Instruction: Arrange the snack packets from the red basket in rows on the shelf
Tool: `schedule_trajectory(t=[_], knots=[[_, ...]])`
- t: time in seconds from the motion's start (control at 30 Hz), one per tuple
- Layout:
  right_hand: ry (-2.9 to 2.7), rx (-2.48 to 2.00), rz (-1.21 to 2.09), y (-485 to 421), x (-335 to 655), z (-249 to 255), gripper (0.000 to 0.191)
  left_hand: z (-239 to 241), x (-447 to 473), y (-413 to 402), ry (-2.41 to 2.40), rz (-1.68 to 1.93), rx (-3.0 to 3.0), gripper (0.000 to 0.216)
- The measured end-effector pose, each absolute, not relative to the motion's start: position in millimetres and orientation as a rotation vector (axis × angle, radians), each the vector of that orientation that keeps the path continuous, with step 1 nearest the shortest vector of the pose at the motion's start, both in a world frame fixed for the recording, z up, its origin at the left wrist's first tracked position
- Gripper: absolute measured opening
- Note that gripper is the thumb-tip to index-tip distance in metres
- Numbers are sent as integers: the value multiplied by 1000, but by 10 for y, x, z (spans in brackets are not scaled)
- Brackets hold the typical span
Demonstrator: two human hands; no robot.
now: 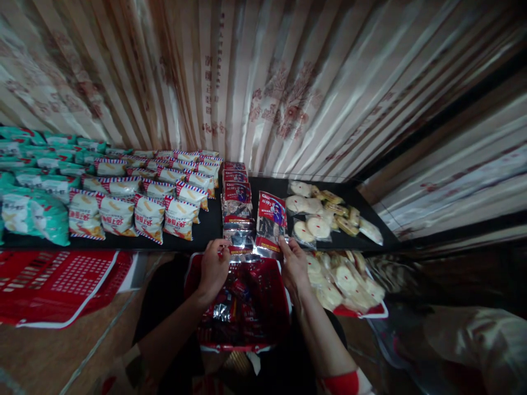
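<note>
A red, blue and silver snack packet [270, 216] stands tilted at the front edge of the black shelf [209, 219], beside the row. My right hand [295, 264] pinches its lower right corner between thumb and fingers. To the left, my left hand [214, 266] is closed at the lower left edge of the frontmost silver packet [241, 239] in a narrow row of like packets [237, 193]. Below both hands sits a red plastic basket [286, 299] with more dark red and silver packets [242, 307] inside; its bottom is hidden.
White chip bags [117, 214] and green bags [35, 211] fill the shelf's left side. Round pale cakes [318, 226] in clear wrap lie right, with more in a lower red basket [373, 312]. Another red basket [61, 285] is at left. A patterned curtain [263, 82] hangs behind.
</note>
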State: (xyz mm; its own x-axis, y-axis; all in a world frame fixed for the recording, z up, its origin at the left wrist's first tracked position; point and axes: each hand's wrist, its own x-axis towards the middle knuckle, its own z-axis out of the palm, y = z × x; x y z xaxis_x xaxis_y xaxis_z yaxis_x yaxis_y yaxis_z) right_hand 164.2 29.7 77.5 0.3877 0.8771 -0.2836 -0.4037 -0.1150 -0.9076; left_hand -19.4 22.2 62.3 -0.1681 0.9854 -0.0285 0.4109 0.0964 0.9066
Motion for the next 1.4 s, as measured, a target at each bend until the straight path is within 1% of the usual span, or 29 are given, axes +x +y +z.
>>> schedule_trajectory(t=[0.17,0.33,0.57,0.67,0.77,0.93,1.07,1.23,1.4], knots=[[-482,-1259,1153,238,1695,776,37,559,-193,293,1803,1089,1753,19],[-394,-1255,1139,214,1684,872,37,575,-142,367,1864,1006,2162,23],[-446,-1322,1269,-81,1699,940,35,532,-116,425,1864,1023,2216,18],[-491,-1420,1304,-332,1754,966,36,525,-143,413,1846,1108,2099,17],[-577,-1524,1320,-570,1800,998,37,509,-173,326,1827,1179,1834,20],[-743,-1626,1374,-739,1743,993,41,492,-154,-28,1664,1045,1345,21],[-822,-1639,1348,-696,1616,905,43,541,-87,-279,1460,967,1023,29],[-928,-1713,1276,-589,1484,822,48,605,-83,-348,1355,1027,835,37],[-948,-1706,1257,-497,1398,790,53,574,-166,-244,1296,1085,758,33]])
